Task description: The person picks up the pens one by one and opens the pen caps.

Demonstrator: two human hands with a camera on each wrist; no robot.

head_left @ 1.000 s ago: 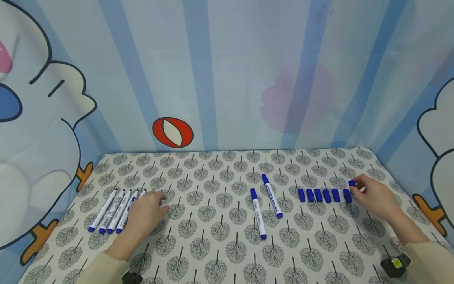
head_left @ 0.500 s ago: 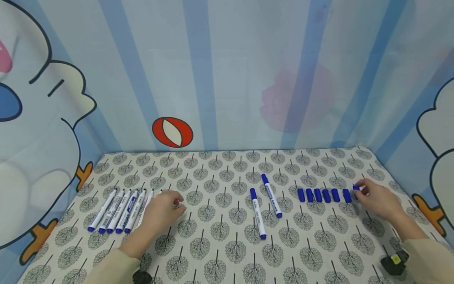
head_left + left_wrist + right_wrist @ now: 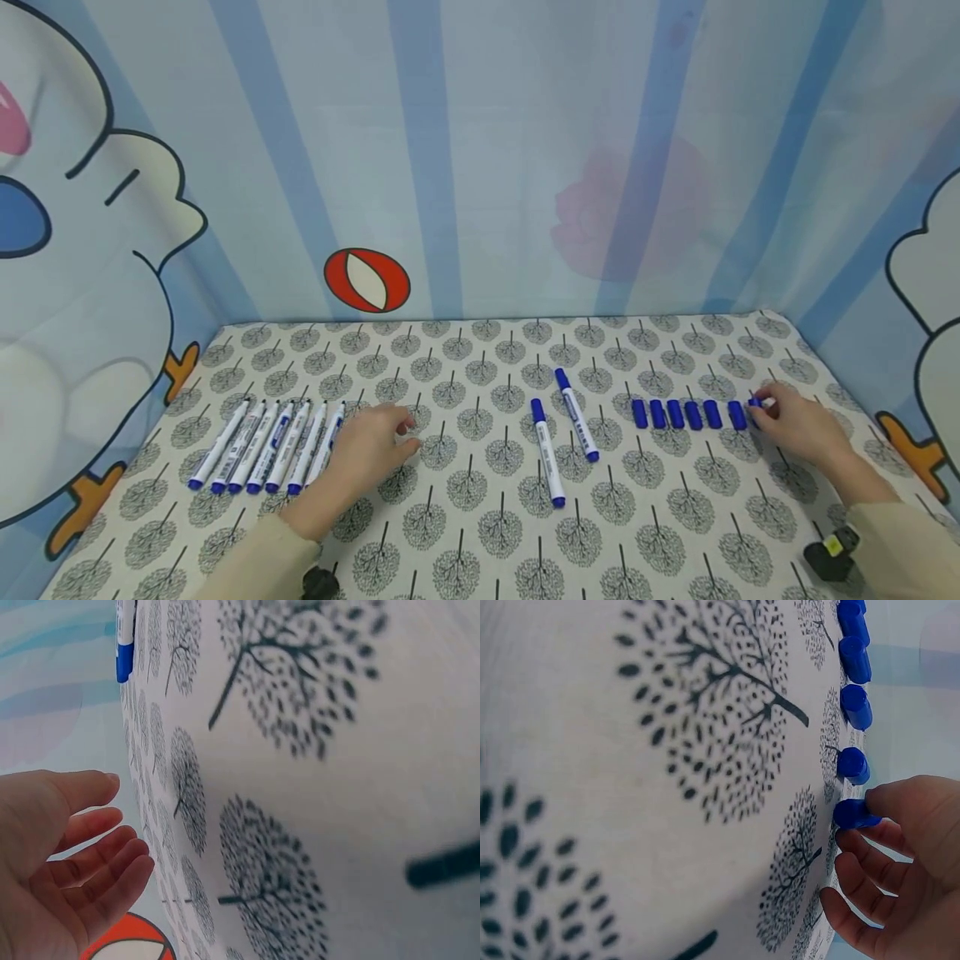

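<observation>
In the head view my right hand (image 3: 798, 427) pinches a small blue marker cap (image 3: 755, 402) at the right end of a row of blue caps (image 3: 693, 415). From the right wrist, thumb and fingers show at the nearest cap (image 3: 855, 814), low over the cloth. My left hand (image 3: 371, 450) holds nothing; its fingers are loosely bent, just right of a row of uncapped white markers (image 3: 281, 446) with blue ends. Between the hands lie two capped markers, a nearer one (image 3: 547, 454) and a farther one (image 3: 577, 417).
A cloth (image 3: 480, 533) printed with grey trees covers the table. Behind it rises a striped blue backdrop (image 3: 495, 167) with a red and white ball picture (image 3: 367, 280). Side panels with cartoon figures close off left and right.
My left hand has drawn rightward off the uncapped markers, bringing more of them into view. My right hand has carried its cap slightly rightward and down, into line with the row.
</observation>
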